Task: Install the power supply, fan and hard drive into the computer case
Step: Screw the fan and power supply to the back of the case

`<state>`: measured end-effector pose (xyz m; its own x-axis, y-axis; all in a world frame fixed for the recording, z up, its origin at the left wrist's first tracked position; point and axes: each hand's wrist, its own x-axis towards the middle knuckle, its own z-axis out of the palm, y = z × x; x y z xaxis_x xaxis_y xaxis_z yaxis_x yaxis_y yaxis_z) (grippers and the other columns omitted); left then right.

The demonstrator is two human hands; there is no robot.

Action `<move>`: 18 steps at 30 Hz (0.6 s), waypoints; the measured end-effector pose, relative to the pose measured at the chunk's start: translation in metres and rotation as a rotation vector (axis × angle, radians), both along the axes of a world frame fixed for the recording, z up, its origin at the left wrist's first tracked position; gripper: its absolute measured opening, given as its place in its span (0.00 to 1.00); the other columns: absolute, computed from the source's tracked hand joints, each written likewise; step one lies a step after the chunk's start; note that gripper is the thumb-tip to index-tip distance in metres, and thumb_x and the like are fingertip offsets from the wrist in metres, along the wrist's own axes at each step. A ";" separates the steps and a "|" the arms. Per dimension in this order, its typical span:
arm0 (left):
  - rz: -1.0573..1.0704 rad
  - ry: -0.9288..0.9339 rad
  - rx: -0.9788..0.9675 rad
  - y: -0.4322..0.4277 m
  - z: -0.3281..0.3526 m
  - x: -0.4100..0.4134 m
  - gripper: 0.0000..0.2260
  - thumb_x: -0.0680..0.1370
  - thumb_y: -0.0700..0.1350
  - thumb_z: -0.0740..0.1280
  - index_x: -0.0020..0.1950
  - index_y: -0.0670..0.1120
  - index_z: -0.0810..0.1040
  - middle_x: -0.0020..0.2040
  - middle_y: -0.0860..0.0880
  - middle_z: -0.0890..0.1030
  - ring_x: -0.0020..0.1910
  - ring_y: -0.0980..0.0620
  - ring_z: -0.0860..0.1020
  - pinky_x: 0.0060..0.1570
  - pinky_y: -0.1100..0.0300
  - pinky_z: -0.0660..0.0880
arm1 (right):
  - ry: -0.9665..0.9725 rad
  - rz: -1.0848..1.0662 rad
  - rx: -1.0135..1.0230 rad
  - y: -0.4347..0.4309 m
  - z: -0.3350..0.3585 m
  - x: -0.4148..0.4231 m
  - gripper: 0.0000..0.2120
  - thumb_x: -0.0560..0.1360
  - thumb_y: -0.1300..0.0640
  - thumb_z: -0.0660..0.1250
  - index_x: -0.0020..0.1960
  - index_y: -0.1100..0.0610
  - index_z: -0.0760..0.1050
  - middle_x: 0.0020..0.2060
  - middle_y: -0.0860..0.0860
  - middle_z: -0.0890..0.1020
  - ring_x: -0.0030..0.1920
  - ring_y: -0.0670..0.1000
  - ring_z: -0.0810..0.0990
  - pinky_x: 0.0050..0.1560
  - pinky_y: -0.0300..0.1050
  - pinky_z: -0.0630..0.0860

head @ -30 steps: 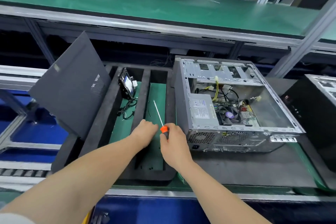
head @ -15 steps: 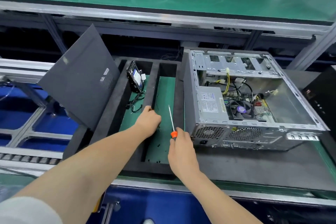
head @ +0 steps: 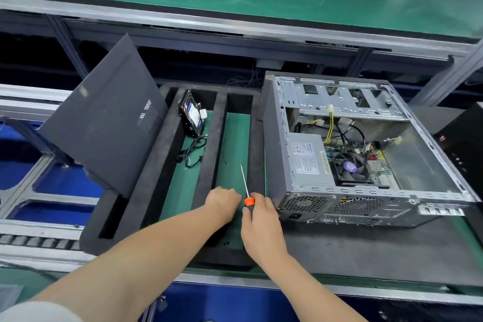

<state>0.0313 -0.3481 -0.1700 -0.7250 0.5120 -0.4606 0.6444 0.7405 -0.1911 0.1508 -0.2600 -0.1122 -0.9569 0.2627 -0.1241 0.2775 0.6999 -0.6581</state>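
At the far left the black side panel (head: 104, 117) leans tilted against the foam tray (head: 146, 191). The hard drive (head: 190, 115) stands on edge in the tray's middle slot, with loose cables (head: 193, 151) just in front of it. My left hand (head: 223, 202) dips into the right slot with fingers curled under; I cannot tell whether it holds anything. Just beside it, my right hand (head: 261, 219) grips the screwdriver (head: 249, 201) by its handle, shaft pointing away over the slot. To the right the computer case (head: 274, 144) lies open on the surface (head: 366, 251), the power supply (head: 308, 162) in its near left corner and the fan (head: 350, 167) just beside that.
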 end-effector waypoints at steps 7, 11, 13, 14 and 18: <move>0.236 -0.123 0.138 0.007 0.036 0.011 0.07 0.81 0.35 0.61 0.54 0.40 0.78 0.42 0.46 0.74 0.48 0.46 0.80 0.50 0.57 0.76 | 0.023 0.123 -0.060 0.012 0.009 0.020 0.14 0.85 0.56 0.59 0.70 0.54 0.70 0.60 0.53 0.75 0.59 0.56 0.76 0.61 0.55 0.74; 1.131 -0.401 1.115 0.007 0.063 0.033 0.07 0.82 0.35 0.62 0.53 0.36 0.79 0.39 0.45 0.79 0.29 0.54 0.79 0.27 0.64 0.75 | 0.072 0.175 -0.110 0.022 0.019 0.047 0.13 0.84 0.57 0.60 0.68 0.53 0.72 0.55 0.52 0.76 0.53 0.55 0.77 0.58 0.56 0.76; 1.487 -0.687 1.708 0.009 0.078 0.051 0.04 0.82 0.32 0.62 0.52 0.34 0.77 0.49 0.37 0.80 0.35 0.48 0.84 0.29 0.61 0.80 | 0.096 0.203 -0.120 0.029 0.024 0.063 0.12 0.83 0.57 0.61 0.65 0.54 0.73 0.52 0.52 0.76 0.52 0.56 0.77 0.57 0.56 0.76; 1.553 -0.765 1.894 0.011 0.084 0.057 0.03 0.82 0.32 0.62 0.51 0.35 0.75 0.52 0.36 0.78 0.40 0.46 0.84 0.31 0.60 0.82 | 0.101 0.219 -0.114 0.032 0.026 0.069 0.12 0.82 0.57 0.61 0.66 0.54 0.74 0.53 0.53 0.76 0.52 0.56 0.77 0.58 0.55 0.75; 1.605 -0.971 2.335 0.017 0.097 0.093 0.06 0.86 0.37 0.59 0.54 0.36 0.74 0.63 0.36 0.74 0.50 0.44 0.82 0.47 0.60 0.82 | 0.132 0.289 -0.093 0.054 0.038 0.105 0.14 0.83 0.57 0.60 0.68 0.52 0.73 0.54 0.52 0.75 0.53 0.55 0.77 0.56 0.55 0.76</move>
<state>0.1239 -0.3315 -0.0728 -0.8176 0.1198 -0.5631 -0.4386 -0.7633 0.4743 0.2555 -0.2056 -0.0739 -0.9996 -0.0288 -0.0045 -0.0161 0.6723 -0.7401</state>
